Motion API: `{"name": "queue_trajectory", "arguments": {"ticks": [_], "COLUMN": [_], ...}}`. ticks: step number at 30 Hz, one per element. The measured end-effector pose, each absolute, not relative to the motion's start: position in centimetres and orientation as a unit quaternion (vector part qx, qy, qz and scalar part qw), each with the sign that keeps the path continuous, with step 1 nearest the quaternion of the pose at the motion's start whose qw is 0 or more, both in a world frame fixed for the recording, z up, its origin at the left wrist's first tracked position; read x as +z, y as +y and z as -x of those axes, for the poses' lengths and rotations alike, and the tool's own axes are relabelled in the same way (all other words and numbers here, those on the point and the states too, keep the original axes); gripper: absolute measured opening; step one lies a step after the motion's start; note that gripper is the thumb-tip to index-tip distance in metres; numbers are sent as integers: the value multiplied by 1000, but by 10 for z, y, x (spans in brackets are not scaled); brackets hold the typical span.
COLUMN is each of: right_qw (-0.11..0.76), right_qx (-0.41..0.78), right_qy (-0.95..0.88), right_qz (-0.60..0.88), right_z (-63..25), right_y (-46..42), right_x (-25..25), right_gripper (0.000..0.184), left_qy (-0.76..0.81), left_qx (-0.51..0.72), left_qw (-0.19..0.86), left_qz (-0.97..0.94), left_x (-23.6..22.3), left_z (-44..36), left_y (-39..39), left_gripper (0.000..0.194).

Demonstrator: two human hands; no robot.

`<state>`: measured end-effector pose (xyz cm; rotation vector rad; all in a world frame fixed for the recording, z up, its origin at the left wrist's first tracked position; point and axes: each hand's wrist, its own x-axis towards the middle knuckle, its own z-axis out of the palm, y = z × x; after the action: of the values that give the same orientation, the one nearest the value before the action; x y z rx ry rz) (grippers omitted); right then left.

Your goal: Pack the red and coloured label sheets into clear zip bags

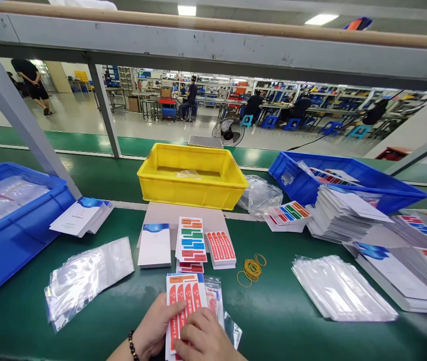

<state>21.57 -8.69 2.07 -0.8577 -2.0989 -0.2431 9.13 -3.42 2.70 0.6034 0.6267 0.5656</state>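
My left hand, with a beaded bracelet at the wrist, grips the left edge of a few stacked sticker sheets, its thumb on top. The uppermost sheet carries red strips; an orange-edged sheet shows behind it. My right hand has its fingers curled over the lower right of the same sheets. Under and beside them lies a clear zip bag with red print showing through. Just beyond are a white booklet stack, a pile of multicoloured sticker sheets and a stack of red-strip stickers.
Yellow rubber bands lie right of centre. Clear bags spread at left, more bags at right. A yellow bin stands behind, flanked by a blue bin and another blue bin. Booklet stacks fill the right.
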Motion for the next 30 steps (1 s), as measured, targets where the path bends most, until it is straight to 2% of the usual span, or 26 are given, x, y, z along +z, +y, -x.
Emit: {"name": "queue_trajectory", "arguments": {"ticks": [3,5,7,10,12,14,17,20,24,30], "right_qw": [441,493,545,528,504,550,677,736,708,623], "right_qx": [-13,103,269,538,609,575,470,425,453,483], "right_qy": [-811,-708,-540,-395,-390,-376,-305,-277,-335,-398], "right_qz": [384,496,582,525,472,474,478,449,426,470], "right_z": [-229,-241,-250,-257,-262,-272,-289,-297,-294,-299], "right_y": [-92,-94,-92,-86,-83,-80,-77,-72,-71,-80], "right_x": [24,28,34,44,51,59,72,85,91,92], "right_gripper": [24,36,45,39,30,23,20,23,17,9], "left_qy": [295,297,305,315,320,316,267,189,153,200], "left_qx": [273,259,231,191,192,202,199,202,197,214], "left_qw": [862,860,858,829,764,647,424,267,244,349], "left_qz": [-310,-323,-343,-420,-526,-664,-842,-923,-937,-890], "left_x": [27,27,29,39,49,60,76,87,93,87], "left_z": [-90,-90,-89,-86,-83,-80,-77,-79,-81,-80], "left_y": [-35,-35,-36,-37,-36,-34,-30,-29,-29,-32], "left_gripper": [38,41,44,47,44,34,14,22,22,23]}}
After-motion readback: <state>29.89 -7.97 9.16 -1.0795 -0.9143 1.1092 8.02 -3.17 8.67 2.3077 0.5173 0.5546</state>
